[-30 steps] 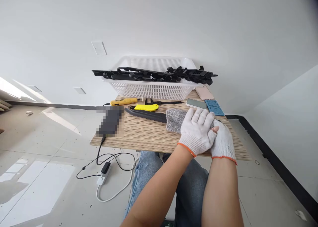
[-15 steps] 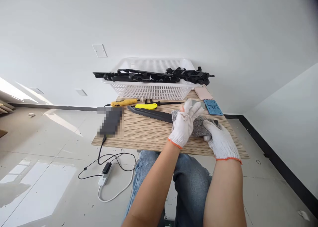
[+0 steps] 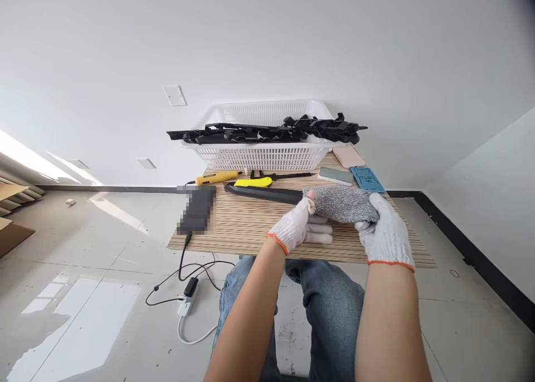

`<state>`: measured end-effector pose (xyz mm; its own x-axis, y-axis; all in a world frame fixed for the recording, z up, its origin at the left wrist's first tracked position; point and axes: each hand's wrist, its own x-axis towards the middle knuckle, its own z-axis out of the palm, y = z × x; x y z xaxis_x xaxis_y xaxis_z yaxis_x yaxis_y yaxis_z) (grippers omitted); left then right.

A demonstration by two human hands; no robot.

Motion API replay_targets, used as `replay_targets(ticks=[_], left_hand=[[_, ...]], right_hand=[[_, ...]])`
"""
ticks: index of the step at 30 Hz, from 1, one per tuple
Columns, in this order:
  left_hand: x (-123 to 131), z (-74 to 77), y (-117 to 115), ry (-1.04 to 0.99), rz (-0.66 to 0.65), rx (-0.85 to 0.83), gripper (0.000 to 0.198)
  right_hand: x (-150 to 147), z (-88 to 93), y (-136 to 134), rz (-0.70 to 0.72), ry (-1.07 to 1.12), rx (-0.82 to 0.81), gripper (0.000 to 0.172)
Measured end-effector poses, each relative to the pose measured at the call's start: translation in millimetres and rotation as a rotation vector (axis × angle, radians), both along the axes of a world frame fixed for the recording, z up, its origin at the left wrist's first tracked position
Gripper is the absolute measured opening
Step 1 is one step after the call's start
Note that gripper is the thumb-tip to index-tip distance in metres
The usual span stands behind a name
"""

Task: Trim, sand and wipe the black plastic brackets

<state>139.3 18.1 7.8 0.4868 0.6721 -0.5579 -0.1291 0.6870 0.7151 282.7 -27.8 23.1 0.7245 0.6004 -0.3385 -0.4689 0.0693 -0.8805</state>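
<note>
A long black plastic trim piece (image 3: pixel 267 193) lies across the table, its right part covered by a mottled grey knitted cloth (image 3: pixel 340 203). My right hand (image 3: pixel 388 231), in a white glove with an orange cuff, is closed on the cloth's right end, thumb on top. My left hand (image 3: pixel 295 226), gloved alike, is at the cloth's left edge. Its thumb tip, showing bare, touches that edge, while the other fingers stretch out flat to the right, just in front of the cloth. Whatever lies under the cloth is hidden.
Behind stands a white basket (image 3: pixel 263 158) with black plastic parts (image 3: pixel 267 132) across its rim. A yellow tool (image 3: pixel 217 177), yellow cutter (image 3: pixel 253 182), black caliper (image 3: pixel 288 175), grey block (image 3: pixel 335 175), blue tray (image 3: pixel 366 178) and pixelated dark device (image 3: pixel 198 209) lie on the table (image 3: pixel 246 231).
My left hand has come down from above the cloth to its left edge, turning its fingers to the right. More cloth and the grey block now show. The view has shifted slightly.
</note>
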Motion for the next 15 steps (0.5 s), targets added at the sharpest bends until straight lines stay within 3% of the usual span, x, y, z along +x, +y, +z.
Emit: replay_targets(ticks=[3, 5, 10, 12, 15], left_hand=[[4.9, 5.4, 5.4, -0.174, 0.334, -0.026, 0.046], [-3.7, 12.9, 10.4, -0.25, 0.453, -0.011, 0.042], [-37.3, 25.2, 15.3, -0.394, 0.424, 0.236, 0.024], [-43.7, 24.6, 16.9, -0.483, 0.401, 0.227, 0.016], [-45.2, 22.5, 22.2, -0.577, 0.472, 0.113, 0.026]], right_hand=[[1.4, 2.4, 1.6, -0.041, 0.085, 0.064, 0.006], [4.6, 2.0, 1.7, -0.047, 0.117, 0.092, 0.005], [5.5, 0.3, 0.4, -0.025, 0.13, 0.153, 0.002], [3.0, 0.0, 0.0, -0.007, 0.097, 0.195, 0.013], [0.1, -1.3, -1.3, 0.064, -0.002, 0.232, 0.032]])
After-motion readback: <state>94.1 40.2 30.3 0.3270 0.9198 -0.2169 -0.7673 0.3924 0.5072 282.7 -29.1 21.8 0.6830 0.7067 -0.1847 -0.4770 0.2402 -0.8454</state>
